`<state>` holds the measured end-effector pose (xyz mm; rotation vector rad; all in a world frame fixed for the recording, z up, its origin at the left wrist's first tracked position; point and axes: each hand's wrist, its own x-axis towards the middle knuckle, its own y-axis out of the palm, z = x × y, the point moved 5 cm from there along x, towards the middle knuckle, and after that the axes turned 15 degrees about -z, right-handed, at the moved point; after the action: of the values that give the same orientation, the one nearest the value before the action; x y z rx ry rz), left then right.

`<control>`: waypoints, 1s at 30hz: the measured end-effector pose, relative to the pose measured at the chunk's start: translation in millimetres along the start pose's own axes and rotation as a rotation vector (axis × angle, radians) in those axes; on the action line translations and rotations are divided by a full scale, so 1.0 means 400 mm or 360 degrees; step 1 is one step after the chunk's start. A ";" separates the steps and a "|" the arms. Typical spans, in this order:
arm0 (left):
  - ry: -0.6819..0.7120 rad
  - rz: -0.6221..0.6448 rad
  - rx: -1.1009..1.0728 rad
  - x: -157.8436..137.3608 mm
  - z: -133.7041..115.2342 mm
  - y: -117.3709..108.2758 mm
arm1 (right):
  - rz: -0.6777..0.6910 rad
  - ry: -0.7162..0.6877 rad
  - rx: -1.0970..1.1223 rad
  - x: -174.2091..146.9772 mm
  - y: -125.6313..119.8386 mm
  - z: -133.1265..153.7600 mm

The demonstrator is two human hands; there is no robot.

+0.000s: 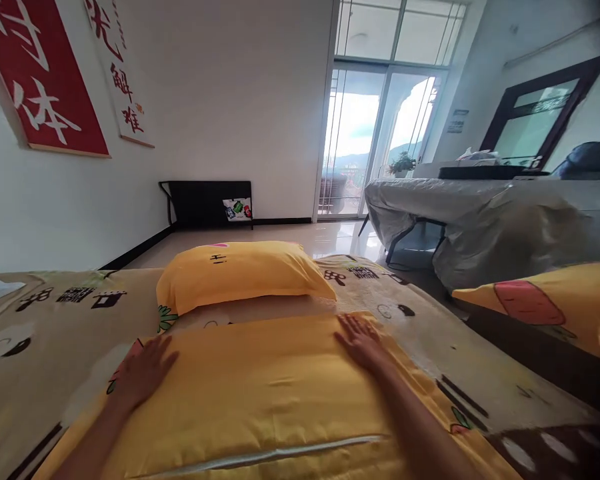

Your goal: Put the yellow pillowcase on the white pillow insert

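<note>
Left hand (145,370) and right hand (363,340), both flat and grasping nothing, press the near yellow pillow (260,393) on the bed (55,327) (soft, light, probably best gripped at its corners), a second pillow (240,270) at twelve o'clock.

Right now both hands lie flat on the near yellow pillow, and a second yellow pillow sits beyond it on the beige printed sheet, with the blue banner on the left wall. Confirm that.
Wrong in one respect: the head view shows the wall banner is red with white characters, not blue. The left hand and right hand do lie flat on the near yellow pillow, the second yellow pillow beyond it on the beige printed sheet.
</note>
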<state>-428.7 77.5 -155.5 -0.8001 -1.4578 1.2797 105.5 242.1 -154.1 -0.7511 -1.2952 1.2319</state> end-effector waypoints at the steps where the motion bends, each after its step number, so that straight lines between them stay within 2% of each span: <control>1: -0.0044 -0.0036 0.0049 0.005 0.033 0.005 | -0.0022 0.0035 -0.0063 0.007 0.004 -0.038; 3: -0.0109 -0.0086 0.0107 0.013 0.065 0.006 | -0.0054 0.0067 -0.0159 0.017 0.014 -0.093; 6: -0.0190 -0.0106 0.0079 0.025 0.063 -0.004 | -0.0101 0.0047 -0.0226 0.024 0.028 -0.124; 11: -0.0311 -0.0119 0.0031 0.030 0.055 -0.015 | -0.0091 0.0059 -0.0255 0.025 0.034 -0.123; 22: -0.0343 -0.0156 -0.0052 0.023 0.053 -0.022 | -0.0117 0.0059 -0.0224 0.025 0.037 -0.124; 25: -0.0445 -0.0084 -0.0192 0.025 0.067 -0.054 | -0.0127 0.0040 -0.0192 0.027 0.044 -0.134; 27: -0.0475 -0.0046 -0.0291 0.025 0.057 -0.101 | -0.0154 0.0030 -0.0145 0.035 0.040 -0.147; 29: -0.0399 -0.0058 -0.0426 0.017 0.005 -0.165 | -0.0244 0.0049 -0.0122 0.046 0.012 -0.150; 30: -0.0304 -0.0081 -0.0514 0.007 -0.043 -0.199 | -0.0297 0.0048 -0.0115 0.048 -0.011 -0.139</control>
<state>-403.0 67.8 -78.8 -0.8611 -1.8585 1.1203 156.8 271.0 -155.2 -0.6813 -1.3586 1.0254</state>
